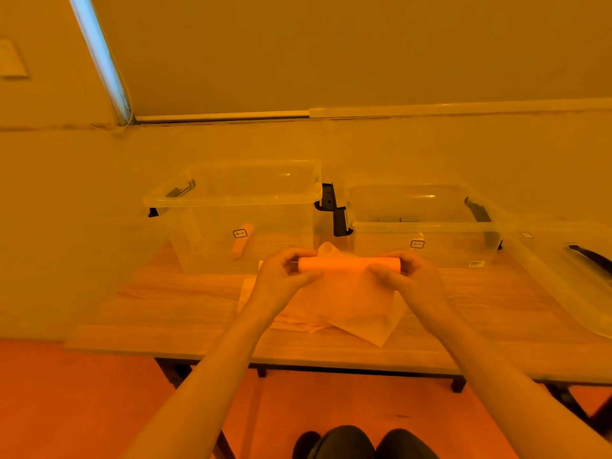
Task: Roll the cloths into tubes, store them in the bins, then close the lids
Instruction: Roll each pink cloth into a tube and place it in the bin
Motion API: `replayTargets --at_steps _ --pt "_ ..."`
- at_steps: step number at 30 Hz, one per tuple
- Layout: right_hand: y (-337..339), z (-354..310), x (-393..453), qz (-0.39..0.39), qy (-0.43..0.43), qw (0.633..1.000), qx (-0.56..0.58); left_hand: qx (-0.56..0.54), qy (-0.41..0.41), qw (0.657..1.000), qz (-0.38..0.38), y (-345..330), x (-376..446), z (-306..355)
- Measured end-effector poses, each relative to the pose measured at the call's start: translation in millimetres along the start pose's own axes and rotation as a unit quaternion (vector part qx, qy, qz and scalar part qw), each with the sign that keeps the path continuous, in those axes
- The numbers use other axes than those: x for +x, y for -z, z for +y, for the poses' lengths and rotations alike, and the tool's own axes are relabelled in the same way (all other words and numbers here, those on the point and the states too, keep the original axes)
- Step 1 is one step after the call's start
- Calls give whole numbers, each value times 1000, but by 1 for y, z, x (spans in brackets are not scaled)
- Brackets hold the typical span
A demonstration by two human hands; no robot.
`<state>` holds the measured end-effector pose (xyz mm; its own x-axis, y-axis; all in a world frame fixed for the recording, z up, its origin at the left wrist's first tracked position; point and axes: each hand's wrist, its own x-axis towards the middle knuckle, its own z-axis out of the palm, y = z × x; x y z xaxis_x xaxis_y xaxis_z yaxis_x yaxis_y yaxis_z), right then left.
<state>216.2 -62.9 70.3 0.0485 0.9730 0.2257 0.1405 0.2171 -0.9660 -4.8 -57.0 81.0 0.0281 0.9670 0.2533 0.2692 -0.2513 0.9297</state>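
While the cloth [351, 299] hangs half-rolled above the table [165, 313], both hands pinch its tube ends.
Left hand [281, 273] and right hand [409, 274] curl fingers round the roll, keeping it tight before the open bins [231, 200].
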Motion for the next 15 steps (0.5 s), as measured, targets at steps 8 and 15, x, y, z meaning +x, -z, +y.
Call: replayTargets --at_steps 8,15 --pt "-1 3 -2 0 7 1000 -23 -14 21 1000 16 1 0 -3" --pt "-1 2 -2 -11 -3 1000 0 -5 10 1000 20 1 1 -4"
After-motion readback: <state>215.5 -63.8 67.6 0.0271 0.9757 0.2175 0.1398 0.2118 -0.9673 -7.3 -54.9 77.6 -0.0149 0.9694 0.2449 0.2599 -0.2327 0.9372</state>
